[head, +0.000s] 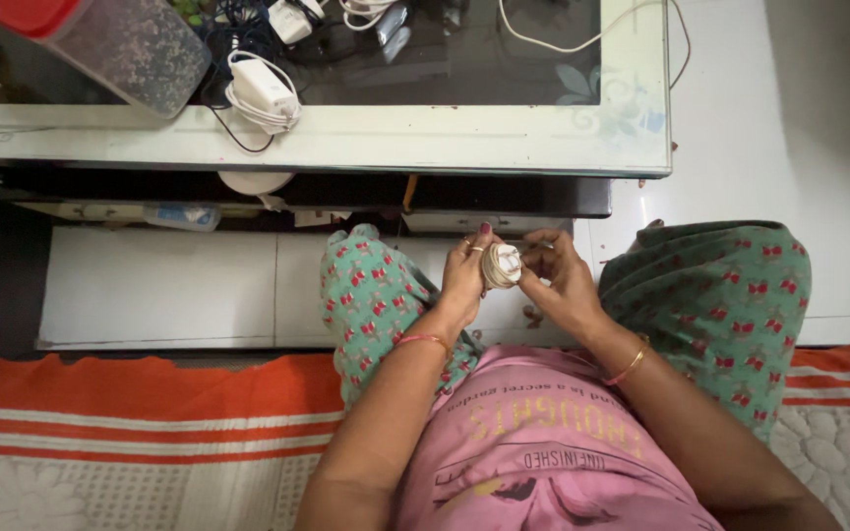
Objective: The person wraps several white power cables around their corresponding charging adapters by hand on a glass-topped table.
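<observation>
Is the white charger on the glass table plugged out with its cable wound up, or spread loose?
Wound up: the white charger lies on the glass table with its cable looped in a bundle around it.

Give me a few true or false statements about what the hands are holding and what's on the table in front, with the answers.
1. Both hands meet on a small round whitish object. True.
2. The left hand wears rings. True.
3. The right hand rests flat on the glass-topped table. False: it is raised at the round object, off the table.
4. A white charger with its wound cable lies on the table. True.
5. The container on the table has a blue lid. False: its lid is red.
</observation>
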